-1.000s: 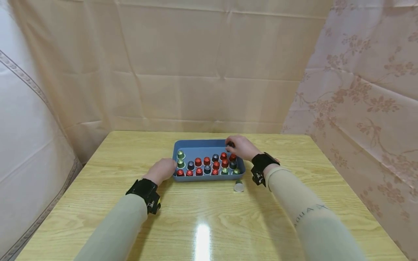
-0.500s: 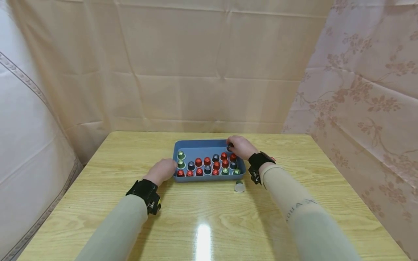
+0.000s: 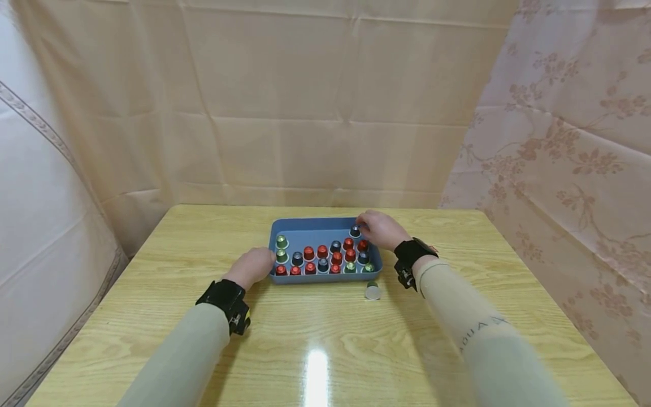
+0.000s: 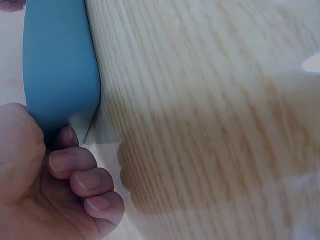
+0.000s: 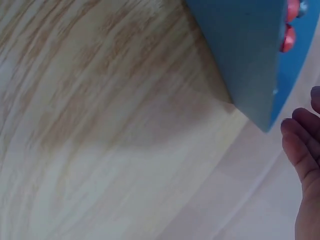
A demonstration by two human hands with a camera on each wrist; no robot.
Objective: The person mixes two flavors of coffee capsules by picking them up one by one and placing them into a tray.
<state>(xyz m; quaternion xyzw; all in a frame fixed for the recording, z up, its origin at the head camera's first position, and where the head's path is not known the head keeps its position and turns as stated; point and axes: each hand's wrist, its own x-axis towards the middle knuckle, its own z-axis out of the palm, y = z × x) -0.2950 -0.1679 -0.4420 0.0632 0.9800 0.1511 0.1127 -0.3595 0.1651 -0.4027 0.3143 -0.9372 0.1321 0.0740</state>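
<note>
A blue tray (image 3: 315,223) holds several coffee capsules, red, green and dark blue, standing rim down in rows. My left hand (image 3: 252,265) grips the tray's left side near the front corner; in the left wrist view the fingers (image 4: 92,182) are curled beside the blue wall. At the back right of the tray stands a dark blue capsule (image 3: 355,231). My right hand (image 3: 382,230) is just right of it, fingertips close by; whether they touch it is hard to tell. In the right wrist view the fingers (image 5: 300,150) are loosely extended, partly cut off by the frame.
One green capsule (image 3: 373,291) lies on its side on the wooden table (image 3: 325,328), just in front of the tray's right corner. Behind the table hangs a beige cloth (image 3: 305,113), with a flowered cloth (image 3: 559,141) on the right.
My right hand has let go of the dark blue capsule, which now stands in the back right of the tray, and moved slightly right. The left hand has stayed in place.
</note>
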